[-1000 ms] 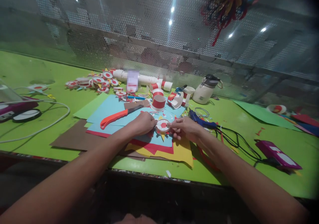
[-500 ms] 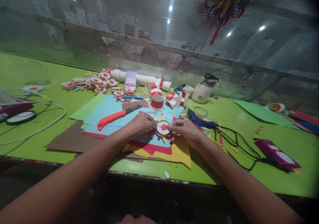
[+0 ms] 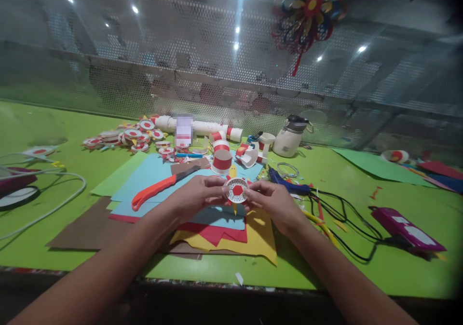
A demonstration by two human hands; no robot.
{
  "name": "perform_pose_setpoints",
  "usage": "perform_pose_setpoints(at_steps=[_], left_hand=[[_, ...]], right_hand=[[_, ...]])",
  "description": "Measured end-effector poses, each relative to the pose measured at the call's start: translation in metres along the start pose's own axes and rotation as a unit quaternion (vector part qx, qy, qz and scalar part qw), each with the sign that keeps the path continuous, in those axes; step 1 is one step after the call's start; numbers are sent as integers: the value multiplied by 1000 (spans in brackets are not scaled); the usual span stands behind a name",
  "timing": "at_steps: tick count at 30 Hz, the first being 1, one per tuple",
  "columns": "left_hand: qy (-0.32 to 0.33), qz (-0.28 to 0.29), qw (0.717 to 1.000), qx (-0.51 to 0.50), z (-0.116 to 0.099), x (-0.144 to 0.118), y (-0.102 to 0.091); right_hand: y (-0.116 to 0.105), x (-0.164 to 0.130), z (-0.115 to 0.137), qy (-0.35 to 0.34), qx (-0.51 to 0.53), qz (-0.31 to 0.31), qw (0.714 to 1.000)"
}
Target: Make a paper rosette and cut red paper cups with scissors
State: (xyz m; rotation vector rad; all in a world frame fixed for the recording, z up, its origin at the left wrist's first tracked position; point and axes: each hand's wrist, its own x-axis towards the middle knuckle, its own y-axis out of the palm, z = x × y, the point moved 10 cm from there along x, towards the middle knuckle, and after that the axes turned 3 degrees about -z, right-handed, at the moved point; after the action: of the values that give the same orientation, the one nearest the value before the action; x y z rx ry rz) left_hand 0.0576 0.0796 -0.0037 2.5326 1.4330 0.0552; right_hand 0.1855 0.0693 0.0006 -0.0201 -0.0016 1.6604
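A small paper turtle (image 3: 237, 190) is pinched between my two hands above the stacked coloured paper. It has a round white dotted shell with a red hexagon, a yellow head pointing away and a yellow pointed tail. My left hand (image 3: 208, 195) grips its left rim, and my right hand (image 3: 269, 199) grips the right rim with the thumb on top. Fingers under the shell are partly hidden. Left of my hands, a cutter with an orange handle (image 3: 154, 190) lies on blue paper (image 3: 144, 170). A blue glue gun (image 3: 287, 182) rests just beyond my right hand.
Similar turtles (image 3: 133, 134) are heaped at the back left. Red-and-white paper cups (image 3: 221, 157), a long white tube (image 3: 210, 128) and a bottle (image 3: 289, 136) stand behind. Black cables run to a purple power strip (image 3: 407, 231) on the right; a white cable (image 3: 81, 185) curves at left.
The turtle has been lifted slightly and tilted, so its shell faces me more. Both hands still hold it. The camera view has tipped upward, showing more of the mesh wall.
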Motion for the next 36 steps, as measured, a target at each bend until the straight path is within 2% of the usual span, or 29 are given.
perform_pose_setpoints(at_steps=[4,11,19,24,30,36], left_hand=[[23,10,1000,1,-8,-4,7],[60,-34,998,12,-10,-3,2],[76,-37,996,-11,-16,-7,7],[84,-40,996,0,-18,-7,7],[92,-57,992,64,-20,-8,6],[102,-46,988,107,-25,-9,13]], right_hand=[[-2,-4,10,-37,-15,-9,999],[-9,-9,22,-78,-45,-23,996],[-6,-14,32,-115,-62,-19,991],[-4,-14,31,-113,-61,-17,992],[-6,-13,31,-112,-92,-23,989],[-8,-11,26,-97,-95,-29,990]])
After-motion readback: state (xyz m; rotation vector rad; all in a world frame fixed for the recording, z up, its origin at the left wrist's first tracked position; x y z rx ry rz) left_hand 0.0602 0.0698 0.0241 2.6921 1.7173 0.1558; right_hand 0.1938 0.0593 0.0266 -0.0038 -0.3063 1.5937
